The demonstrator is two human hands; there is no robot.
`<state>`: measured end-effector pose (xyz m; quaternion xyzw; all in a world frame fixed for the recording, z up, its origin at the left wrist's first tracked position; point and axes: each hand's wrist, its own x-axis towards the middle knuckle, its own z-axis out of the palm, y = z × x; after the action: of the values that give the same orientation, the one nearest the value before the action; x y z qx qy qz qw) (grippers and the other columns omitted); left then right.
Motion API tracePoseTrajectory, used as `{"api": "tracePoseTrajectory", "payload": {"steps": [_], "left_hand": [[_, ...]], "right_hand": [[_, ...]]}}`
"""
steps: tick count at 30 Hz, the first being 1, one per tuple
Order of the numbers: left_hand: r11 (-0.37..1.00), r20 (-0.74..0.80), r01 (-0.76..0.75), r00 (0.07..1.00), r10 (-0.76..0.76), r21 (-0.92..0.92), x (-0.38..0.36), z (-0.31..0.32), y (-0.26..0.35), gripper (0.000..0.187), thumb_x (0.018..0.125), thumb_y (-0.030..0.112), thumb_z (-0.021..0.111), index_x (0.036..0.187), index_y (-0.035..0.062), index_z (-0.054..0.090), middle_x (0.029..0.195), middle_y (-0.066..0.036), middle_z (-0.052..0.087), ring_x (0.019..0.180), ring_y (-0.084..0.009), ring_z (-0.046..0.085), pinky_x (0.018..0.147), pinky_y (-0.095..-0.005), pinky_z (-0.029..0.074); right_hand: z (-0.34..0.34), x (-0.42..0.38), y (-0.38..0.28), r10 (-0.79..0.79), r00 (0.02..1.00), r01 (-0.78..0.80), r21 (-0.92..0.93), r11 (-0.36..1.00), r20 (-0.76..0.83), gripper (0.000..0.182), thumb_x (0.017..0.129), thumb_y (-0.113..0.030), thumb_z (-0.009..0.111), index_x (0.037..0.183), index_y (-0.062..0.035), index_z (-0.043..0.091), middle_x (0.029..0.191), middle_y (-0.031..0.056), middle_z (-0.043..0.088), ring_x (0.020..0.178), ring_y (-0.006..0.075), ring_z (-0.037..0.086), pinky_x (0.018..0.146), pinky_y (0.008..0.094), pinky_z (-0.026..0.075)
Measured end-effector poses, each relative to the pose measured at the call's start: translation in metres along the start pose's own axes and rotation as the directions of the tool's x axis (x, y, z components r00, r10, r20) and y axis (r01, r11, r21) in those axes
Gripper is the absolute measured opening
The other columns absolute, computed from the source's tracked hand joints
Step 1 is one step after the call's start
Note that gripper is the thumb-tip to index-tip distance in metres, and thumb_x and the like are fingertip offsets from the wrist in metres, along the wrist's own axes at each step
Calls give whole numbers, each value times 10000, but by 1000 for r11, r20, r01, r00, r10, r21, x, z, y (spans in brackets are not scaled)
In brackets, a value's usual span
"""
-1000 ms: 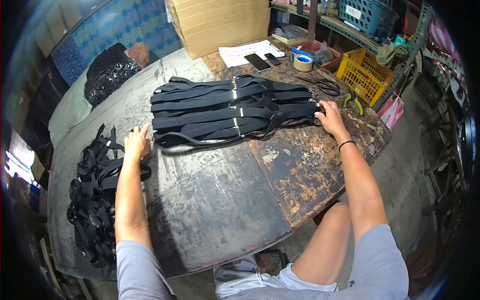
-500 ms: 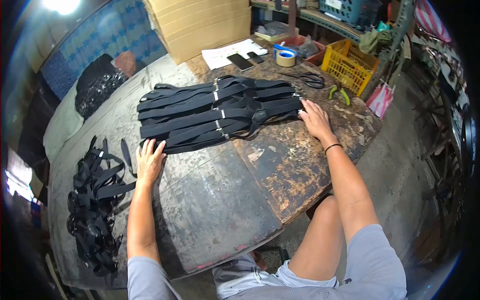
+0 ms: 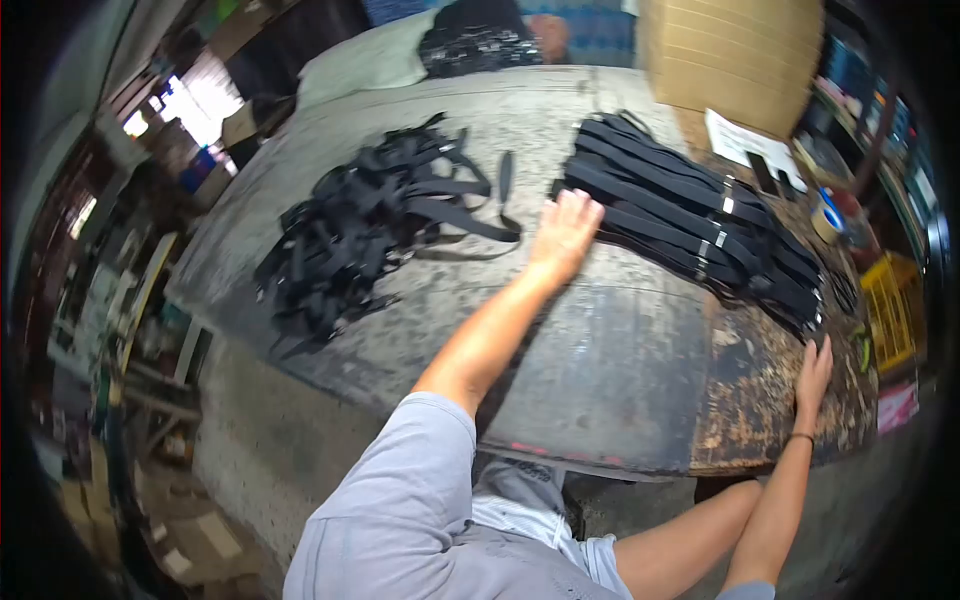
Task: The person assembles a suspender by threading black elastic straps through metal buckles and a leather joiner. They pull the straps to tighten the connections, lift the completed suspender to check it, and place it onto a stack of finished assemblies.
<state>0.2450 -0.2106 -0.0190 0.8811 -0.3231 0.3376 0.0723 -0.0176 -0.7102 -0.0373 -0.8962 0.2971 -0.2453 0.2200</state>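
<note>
Left hand (image 3: 566, 232), fingers outstretched, and right hand (image 3: 816, 372), grip too blurred to tell, bracket the black suspenders (image 3: 668, 205); seemingly evening ends, next needing gentle pressure

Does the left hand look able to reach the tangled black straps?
Likely yes: the left hand is at the end of the laid-out straps, with only bare tabletop between it and the tangled black straps.

Head-worn cam, wide FOV, faces fwd & down at close rng.; tabletop (image 3: 612, 350) mid-frame, wearer's shorts (image 3: 520, 512) btm. ctr., carton (image 3: 735, 60) upr. R.
</note>
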Motion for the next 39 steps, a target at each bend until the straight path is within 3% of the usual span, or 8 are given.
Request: {"api": "tracePoseTrajectory", "payload": {"steps": [8, 11, 17, 21, 23, 27, 31, 39], "left_hand": [[934, 56, -34, 997, 58, -355, -109, -90, -21, 250, 819, 154, 701, 1059, 88, 672, 1235, -193, 613, 1139, -367, 595, 933, -469, 487], [963, -10, 209, 977, -214, -168, -137, -128, -73, 76, 866, 156, 652, 875, 81, 652, 898, -93, 636, 859, -295, 615, 764, -409, 513], [859, -119, 512, 854, -507, 9, -167, -131, -185, 93, 901, 158, 614, 920, 77, 655, 980, -122, 610, 929, -333, 588, 805, -443, 488], [882, -232, 412, 903, -362, 227, -139, -175, -174, 143, 894, 220, 636, 951, 89, 621, 1034, -89, 578, 997, -312, 557, 841, -441, 456], [630, -255, 703, 709, -657, 329, -134, -192, -177, 402, 814, 323, 743, 1103, 79, 607, 1111, -90, 586, 1093, -322, 548, 894, -474, 429], [524, 132, 646, 553, -822, 555, -152, -204, -233, 513, 794, 344, 743, 1167, 33, 577, 1179, -174, 648, 1141, -361, 581, 939, -516, 427], [359, 131, 925, 343, -930, 124, -120, -272, -253, 586, 757, 307, 692, 1228, -20, 572, 1236, -273, 628, 1157, -417, 610, 973, -466, 491], [889, -272, 390, 852, -448, -241, -22, -417, -169, 295, 825, 198, 663, 1091, 73, 648, 924, -138, 722, 798, -231, 694, 737, -369, 550]], "right_hand": [[-1, -34, 6, 60, 997, -52, -129, 990, 57, 692, 1030, -532, 387, 1547, -82, 293, 1578, 180, 308, 1440, 378, 299, 1158, 478, 279], [-5, -51, -13, 76, 995, -60, -206, 977, 72, 677, 1036, -519, 384, 1544, -80, 299, 1573, 172, 320, 1430, 375, 319, 1148, 485, 296], [-9, -77, -25, -32, 994, 62, -305, 950, 101, 639, 1048, -485, 367, 1525, -61, 339, 1549, 167, 366, 1424, 368, 331, 1142, 491, 300], [-12, -97, -47, 22, 988, 33, -358, 933, 150, 611, 1052, -455, 373, 1496, -36, 379, 1535, 168, 387, 1414, 358, 341, 1150, 472, 283], [-17, -106, -49, -32, 988, 79, -319, 944, 149, 609, 1048, -481, 378, 1477, -51, 419, 1515, 179, 408, 1398, 367, 363, 1140, 485, 298], [-21, -112, -59, 8, 985, 49, -331, 942, 170, 608, 1048, -493, 364, 1470, -62, 434, 1523, 178, 396, 1405, 365, 356, 1148, 501, 289], [-13, -108, -47, -6, 989, 51, -304, 951, 149, 606, 1046, -497, 360, 1456, -60, 452, 1522, 174, 399, 1408, 361, 350, 1147, 511, 289], [-19, -113, -58, -61, 988, 101, -297, 949, 139, 577, 1050, -466, 385, 1416, -33, 493, 1484, 186, 438, 1349, 377, 423, 1114, 487, 346]]}}
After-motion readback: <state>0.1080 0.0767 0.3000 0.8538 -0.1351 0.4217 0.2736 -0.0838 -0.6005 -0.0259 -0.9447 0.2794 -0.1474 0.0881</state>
